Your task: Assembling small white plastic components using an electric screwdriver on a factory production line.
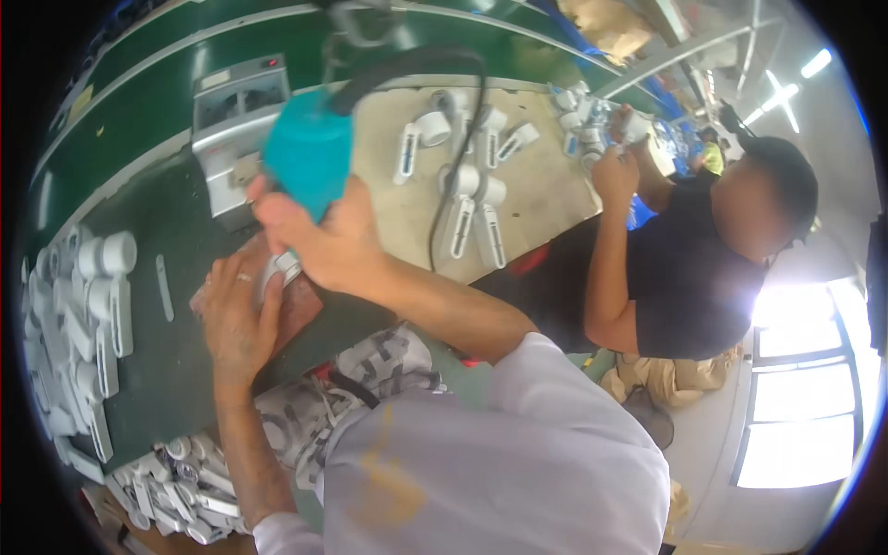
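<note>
My right hand (328, 242) is wrapped around a teal electric screwdriver (310, 153), which points down and has a black cable looping from its top. Under its tip, a small white plastic part (285, 268) rests on a reddish-brown pad (301, 313). My left hand (239, 319) steadies that part, with thumb and fingers on either side of it. The two hands partly hide the part and the screwdriver's tip. A flat, light-grey strip (165, 289) lies on the green table left of my left hand.
A silver box-shaped machine (222, 148) stands beyond my hands. White handled plastic units (97, 314) are piled at the left edge, more (180, 486) fill a container at lower left, and several (462, 208) lie on a tan mat (379, 208). A co-worker (689, 268) works at the right.
</note>
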Motion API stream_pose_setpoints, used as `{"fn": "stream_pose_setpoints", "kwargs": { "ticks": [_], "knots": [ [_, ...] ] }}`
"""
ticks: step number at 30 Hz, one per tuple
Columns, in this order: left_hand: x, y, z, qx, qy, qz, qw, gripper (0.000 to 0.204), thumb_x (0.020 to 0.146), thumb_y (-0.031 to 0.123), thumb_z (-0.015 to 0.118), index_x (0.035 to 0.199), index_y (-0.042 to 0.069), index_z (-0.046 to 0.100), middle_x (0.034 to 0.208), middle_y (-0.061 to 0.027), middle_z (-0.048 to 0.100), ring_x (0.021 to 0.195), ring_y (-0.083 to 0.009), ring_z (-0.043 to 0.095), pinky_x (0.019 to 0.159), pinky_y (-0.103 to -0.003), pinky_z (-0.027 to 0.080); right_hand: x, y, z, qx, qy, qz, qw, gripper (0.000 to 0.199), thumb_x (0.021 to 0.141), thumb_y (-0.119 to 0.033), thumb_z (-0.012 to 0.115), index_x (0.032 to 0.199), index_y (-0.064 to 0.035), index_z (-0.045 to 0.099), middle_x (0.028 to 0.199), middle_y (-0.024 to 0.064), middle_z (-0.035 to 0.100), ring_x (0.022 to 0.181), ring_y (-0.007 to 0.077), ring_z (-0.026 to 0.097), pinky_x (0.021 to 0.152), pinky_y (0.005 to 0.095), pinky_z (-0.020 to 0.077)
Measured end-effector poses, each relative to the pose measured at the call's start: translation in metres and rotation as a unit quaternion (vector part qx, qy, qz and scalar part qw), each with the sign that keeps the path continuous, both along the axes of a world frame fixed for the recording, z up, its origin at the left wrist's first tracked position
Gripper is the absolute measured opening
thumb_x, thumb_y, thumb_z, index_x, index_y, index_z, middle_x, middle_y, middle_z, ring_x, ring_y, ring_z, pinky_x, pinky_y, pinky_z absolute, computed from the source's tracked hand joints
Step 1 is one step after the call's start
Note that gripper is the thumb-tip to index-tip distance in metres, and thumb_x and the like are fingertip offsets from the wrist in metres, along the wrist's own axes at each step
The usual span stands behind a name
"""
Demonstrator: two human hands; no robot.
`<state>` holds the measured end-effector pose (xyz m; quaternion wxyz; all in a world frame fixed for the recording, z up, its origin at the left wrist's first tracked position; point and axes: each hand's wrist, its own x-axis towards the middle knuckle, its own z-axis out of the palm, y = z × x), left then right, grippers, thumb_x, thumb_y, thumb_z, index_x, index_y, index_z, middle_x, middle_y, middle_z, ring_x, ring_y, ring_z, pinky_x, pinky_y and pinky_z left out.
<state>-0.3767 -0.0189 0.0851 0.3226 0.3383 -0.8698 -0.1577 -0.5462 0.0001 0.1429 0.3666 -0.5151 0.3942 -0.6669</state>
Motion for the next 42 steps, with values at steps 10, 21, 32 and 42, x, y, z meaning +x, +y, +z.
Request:
{"fn": "stream_pose_setpoints", "kwargs": {
  "ticks": [10,21,32,42],
  "knots": [
    [-0.005,0.006,-0.002,0.053,0.01,0.0,0.999,0.031,0.09,0.023,0.065,0.117,0.008,0.067,0.123,-0.0069,0.065,0.105,-0.0308,0.058,0.094,-0.046,0.045,-0.012,0.015,-0.013,-0.01,0.07,-0.037,0.997,0.058,0.1,-0.053,0.054,0.107,0.0042,0.057,0.067,0.0062,0.056,0.06,0.0167,0.057,0.056,0.0303,0.046],
    [0.001,-0.006,0.001,0.06,-0.005,-0.007,0.998,0.03,0.091,0.024,0.063,0.116,0.008,0.065,0.122,-0.0077,0.063,0.106,-0.0313,0.056,0.094,-0.047,0.045,0.002,-0.003,-0.029,0.014,0.039,-0.005,0.999,0.048,0.099,-0.045,0.059,0.099,0.0022,0.054,0.068,0.007,0.055,0.061,0.0167,0.056,0.058,0.0316,0.0464],
    [-0.003,0.008,-0.024,0.019,0.027,-0.004,0.999,0.039,0.085,0.029,0.068,0.118,0.008,0.063,0.129,-0.0096,0.058,0.111,-0.0319,0.055,0.094,-0.047,0.044,-0.014,0.013,-0.064,0.029,-0.034,-0.053,0.998,0.035,0.101,-0.037,0.054,0.095,-0.0027,0.057,0.071,0.0055,0.054,0.066,0.016,0.054,0.058,0.03,0.0446],
    [0.064,0.026,0.037,-0.012,0.054,0.158,0.986,0.032,0.083,0.016,0.069,0.113,0.009,0.064,0.103,-0.0099,0.066,0.098,-0.031,0.065,0.087,-0.044,0.052,-0.011,0.071,-0.004,-0.014,-0.179,-0.03,0.983,0.065,0.09,-0.069,0.056,0.104,-0.0066,0.05,0.063,0.0029,0.045,0.053,0.0138,0.042,0.048,0.027,0.0338]
  ]
}}
